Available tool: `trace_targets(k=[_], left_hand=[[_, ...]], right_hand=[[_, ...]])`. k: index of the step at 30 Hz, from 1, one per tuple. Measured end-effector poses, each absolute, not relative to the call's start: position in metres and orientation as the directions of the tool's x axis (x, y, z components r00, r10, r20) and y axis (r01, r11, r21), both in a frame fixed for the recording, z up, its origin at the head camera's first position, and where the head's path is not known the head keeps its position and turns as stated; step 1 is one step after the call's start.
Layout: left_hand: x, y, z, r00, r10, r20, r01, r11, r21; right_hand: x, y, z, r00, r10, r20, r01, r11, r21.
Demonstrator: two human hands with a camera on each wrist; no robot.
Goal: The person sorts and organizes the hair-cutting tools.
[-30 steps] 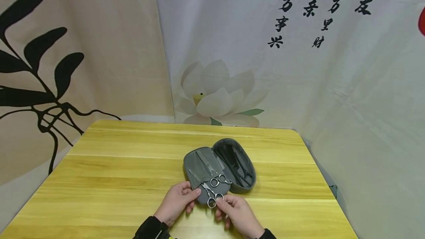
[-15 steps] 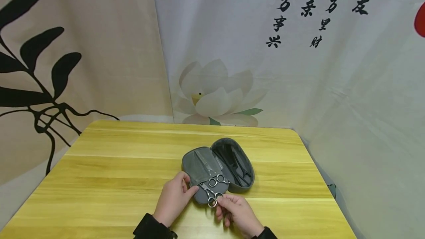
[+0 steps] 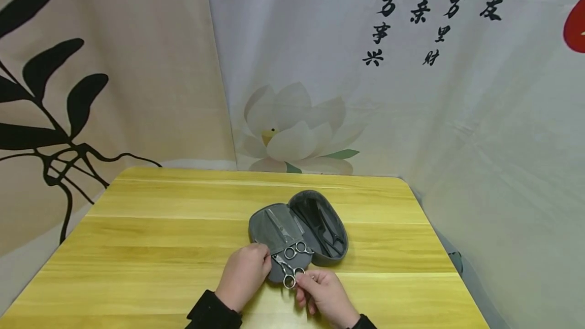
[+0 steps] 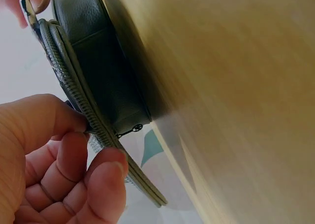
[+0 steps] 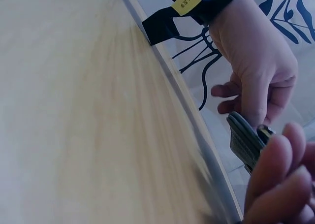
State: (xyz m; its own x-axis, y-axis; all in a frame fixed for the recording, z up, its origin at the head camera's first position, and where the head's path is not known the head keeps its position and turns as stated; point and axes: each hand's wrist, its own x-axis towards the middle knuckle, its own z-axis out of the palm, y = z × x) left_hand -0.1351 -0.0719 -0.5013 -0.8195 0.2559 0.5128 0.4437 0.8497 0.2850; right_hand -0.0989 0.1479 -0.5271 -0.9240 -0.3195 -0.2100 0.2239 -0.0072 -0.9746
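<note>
Left hand (image 3: 245, 273) and right hand (image 3: 323, 291) pinching
The left holds the grey case (image 3: 330, 261) by its edge; the right, silver scissors (image 3: 281, 264) by the handle.

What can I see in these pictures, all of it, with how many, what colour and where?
Yellow wood-grain table: 1, yellow, foreground.
Rounded zippered case: 1, grey, open on the table.
Translucent flat pocket: 1, greyish, on the case's lid half.
Shiny metal scissors: 2 pairs, silver, at the pocket's opening.
Slender tools: several, exact count unclear, black, in the deep half.
Printed cloth backdrop: sheet count unclear, cream and whitish, behind the table.
Small printed label: 1, yellow, on black gear at the person's left wrist.
Sleeve cuffs: 2, black, at both wrists.
Left hand: 1, bare, pinching the lid half's edge.
Right hand: 1, bare, pinching the nearer scissors' handle.
</note>
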Motion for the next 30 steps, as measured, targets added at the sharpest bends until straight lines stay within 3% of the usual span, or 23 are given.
trace_targets(k=[6, 13, 30], left_hand=[[-0.1356, -0.0731, -0.4999, -0.806, 0.275, 0.525, 0.473, 0.832, 0.291], [-0.1351, -0.0764, -0.5008, -0.766, 0.3, 0.568, 0.514, 0.817, 0.262], [-0.1388, -0.081, -0.5045, -0.78, 0.271, 0.565, 0.533, 0.761, 0.37]], right_hand=[[-0.0969, 0.1452, -0.5269, -0.94, -0.257, -0.223, 0.224, 0.025, -0.974], [-0.0989, 0.1448, -0.5262, -0.915, -0.326, -0.236, 0.235, 0.043, -0.971], [-0.0955, 0.1407, -0.5241, -0.924, -0.235, -0.3, 0.308, 0.004, -0.951]])
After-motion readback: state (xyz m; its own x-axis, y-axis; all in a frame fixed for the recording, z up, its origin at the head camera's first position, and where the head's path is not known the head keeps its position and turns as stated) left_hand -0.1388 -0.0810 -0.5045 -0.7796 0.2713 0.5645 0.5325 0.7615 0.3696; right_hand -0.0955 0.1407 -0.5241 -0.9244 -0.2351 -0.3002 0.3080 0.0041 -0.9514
